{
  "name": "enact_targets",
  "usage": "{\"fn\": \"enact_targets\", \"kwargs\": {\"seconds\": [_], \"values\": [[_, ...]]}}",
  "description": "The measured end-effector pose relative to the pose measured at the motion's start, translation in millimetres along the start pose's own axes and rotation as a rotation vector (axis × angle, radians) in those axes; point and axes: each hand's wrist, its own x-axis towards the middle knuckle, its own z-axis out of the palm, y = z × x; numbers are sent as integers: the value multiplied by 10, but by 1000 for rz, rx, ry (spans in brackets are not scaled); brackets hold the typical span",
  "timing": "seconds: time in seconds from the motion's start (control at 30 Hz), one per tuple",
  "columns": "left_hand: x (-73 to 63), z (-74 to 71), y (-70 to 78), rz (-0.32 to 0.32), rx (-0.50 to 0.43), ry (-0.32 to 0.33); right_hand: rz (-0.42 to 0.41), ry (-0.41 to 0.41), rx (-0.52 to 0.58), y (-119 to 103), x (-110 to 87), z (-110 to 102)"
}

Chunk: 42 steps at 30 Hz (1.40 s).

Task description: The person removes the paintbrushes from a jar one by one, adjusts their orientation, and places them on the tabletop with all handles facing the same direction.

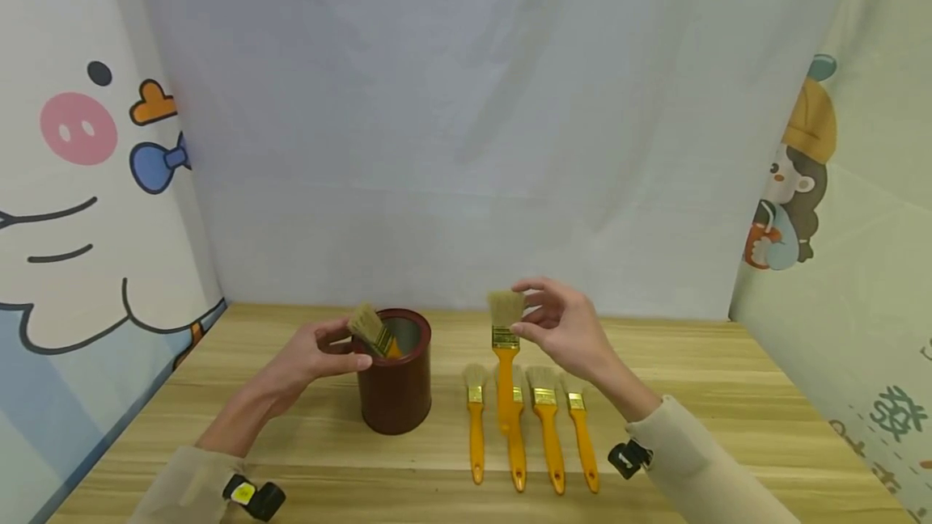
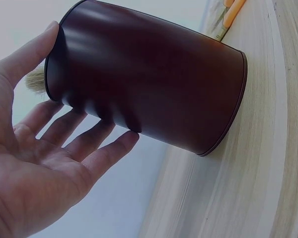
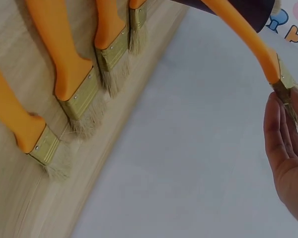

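Note:
A dark red can (image 1: 396, 399) stands upright on the wooden table, left of centre. My left hand (image 1: 313, 358) holds it near the top, thumb at the rim and fingers against the side, as the left wrist view shows. One paintbrush (image 1: 371, 331) leans inside, bristles up over the rim beside that hand, most of its handle hidden in the can. My right hand (image 1: 568, 328) pinches another paintbrush (image 1: 505, 362) by its bristle end and metal band, its orange handle hanging down. In the right wrist view this orange handle (image 3: 243, 34) slants away from the fingers.
Several orange-handled paintbrushes (image 1: 548, 427) lie side by side on the table (image 1: 306, 443), bristles away from me, under and right of the held one. A pale cloth (image 1: 466, 144) closes off the back, and printed sheets (image 1: 65, 184) hang at the sides.

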Motion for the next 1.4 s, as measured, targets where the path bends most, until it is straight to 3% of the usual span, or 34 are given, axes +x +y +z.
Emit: {"fn": "enact_targets", "kwargs": {"seconds": [0.47,0.83,1.13,1.4], "values": [[-2,-4,3,14,-4,0,89,-15,-24,159,-136,-296],[10,6,5,11,1,0,211,-46,-61,371,-376,-706],[6,-10,14,12,0,2,375,-120,29,638,-515,-977],[-1,-2,25,5,-1,-2,472,-167,108,849,-660,-1070]]}}
